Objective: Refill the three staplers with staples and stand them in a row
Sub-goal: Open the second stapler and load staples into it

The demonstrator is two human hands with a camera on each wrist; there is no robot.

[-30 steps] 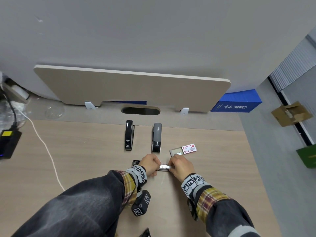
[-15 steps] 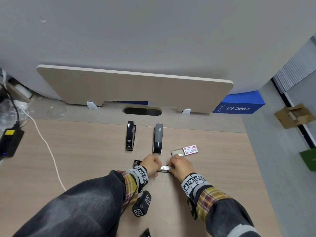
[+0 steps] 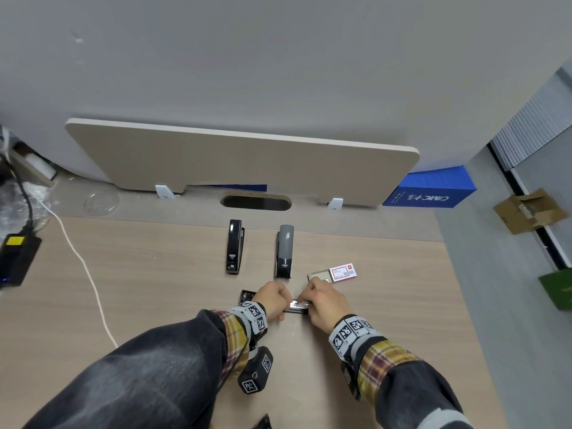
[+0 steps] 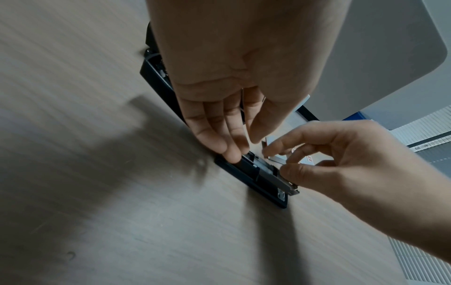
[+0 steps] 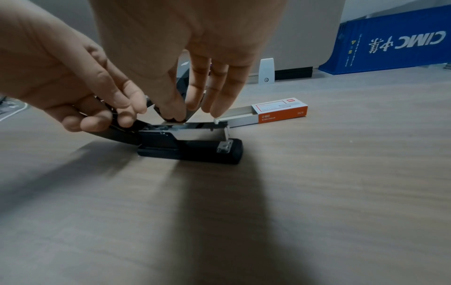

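An open black stapler (image 5: 195, 142) lies flat on the desk with its lid folded back and its silver magazine exposed. My left hand (image 5: 105, 113) grips the folded-back lid at the hinge end. My right hand (image 5: 180, 117) pinches a short staple strip (image 5: 174, 121) between thumb and forefinger, right over the magazine channel. In the head view the two hands (image 3: 272, 300) (image 3: 322, 301) meet over this stapler (image 3: 297, 306). Behind them lie a black stapler (image 3: 234, 246) and a grey stapler (image 3: 284, 251), closed and side by side. The staple box (image 3: 335, 272) lies slid open just right of them.
A white cable (image 3: 83, 274) and a black adapter (image 3: 15, 261) lie at the desk's left. A beige divider panel (image 3: 241, 162) stands along the back, with a cable slot (image 3: 256, 202) in front of it. A blue box (image 3: 430, 193) sits at the back right. The desk's right edge drops to the floor.
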